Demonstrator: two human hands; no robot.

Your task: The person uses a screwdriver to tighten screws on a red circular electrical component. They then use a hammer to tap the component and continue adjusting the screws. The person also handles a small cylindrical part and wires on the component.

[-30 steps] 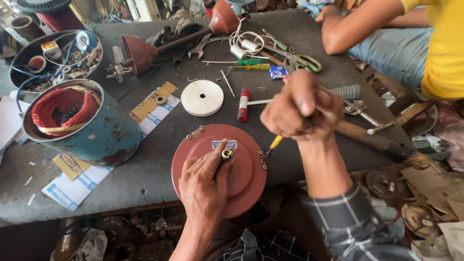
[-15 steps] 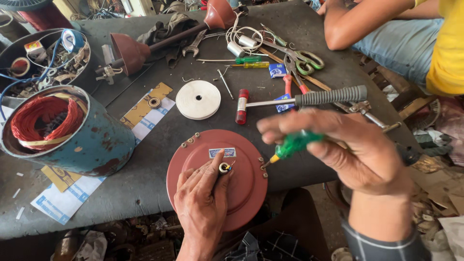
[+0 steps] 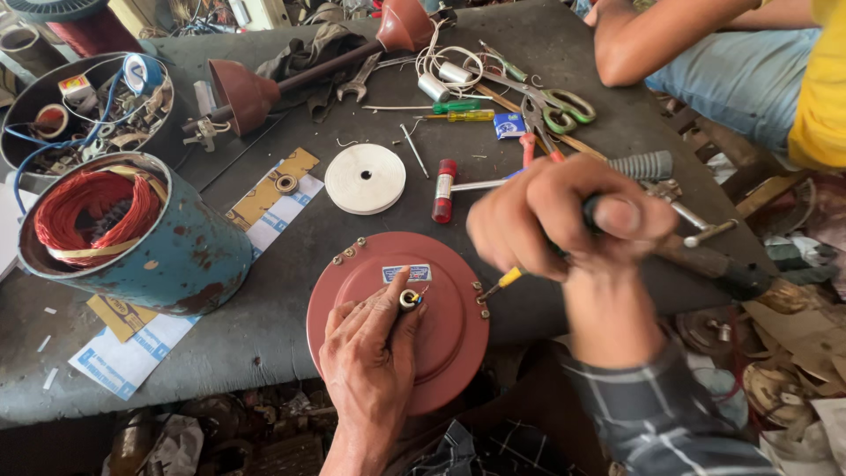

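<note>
A round red-brown motor cover [image 3: 445,330] lies at the near edge of the dark table [image 3: 264,326]. My left hand [image 3: 370,366] rests flat on it, fingertips at the small shaft [image 3: 408,299] in its centre. My right hand [image 3: 564,216] is closed around a screwdriver [image 3: 504,280] with a yellow collar. Its tip touches the cover's right rim, beside small screws [image 3: 482,304].
A blue rusty motor housing [image 3: 150,242] with red copper winding stands at the left. A white tape roll [image 3: 365,178], a small hammer [image 3: 443,189], scissors [image 3: 555,106], screwdrivers and a dark tub of parts [image 3: 79,101] lie behind. Another person's arm [image 3: 670,35] rests at the far right.
My right hand dropped from above the table to the cover's right rim and set the screwdriver tip there. My left hand stayed on the cover.
</note>
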